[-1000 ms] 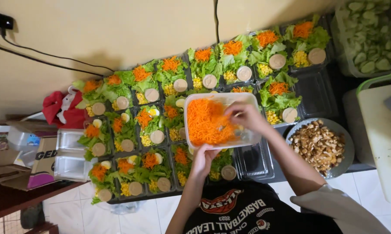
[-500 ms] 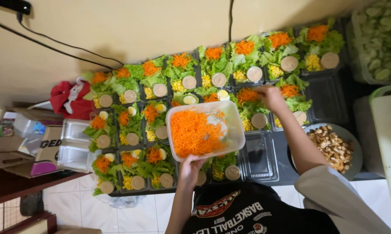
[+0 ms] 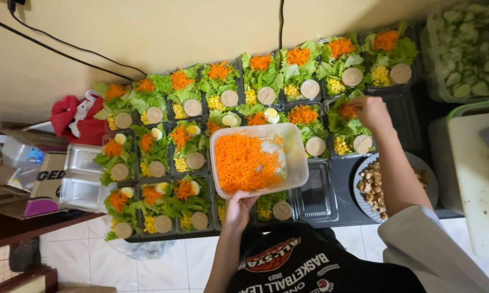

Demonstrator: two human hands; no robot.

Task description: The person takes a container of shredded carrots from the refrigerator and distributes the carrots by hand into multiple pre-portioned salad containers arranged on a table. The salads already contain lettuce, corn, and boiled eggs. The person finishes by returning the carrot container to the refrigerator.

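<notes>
Left hand [image 3: 239, 205] grips the near rim of a clear plastic tub [image 3: 258, 159], thumb over the edge, fingers underneath, tub held above the salad trays

Tub is loaded with shredded carrot [image 3: 247, 161] (heaped mostly toward the side away from the right hand, bare patch at the far corner)

Right hand [image 3: 370, 112] is out over a black salad tray [image 3: 348, 130] in the second row, fingertips pinched together on a small clump of carrot [image 3: 347, 111] sitting on the lettuce. Fingers clenched on that clump, touching the greens

Just beside those fingertips in the same tray: corn and a round lidded sauce cup [image 3: 362, 143]

Beyond the fingers, far row of filled trays [image 3: 309, 70] against the wall, each with lettuce, carrot, corn, cup

Under the right forearm: grey plate of browned chunks [image 3: 370, 187], and an empty black tray [image 3: 316, 192] between it and the left hand

Past the right hand, clear bin of cucumber slices [image 3: 464, 51]. White cutting board [image 3: 477, 179] beside the plate

Well off from the left hand: red cloth [image 3: 73, 119], stacked clear lids [image 3: 81, 179]
</notes>
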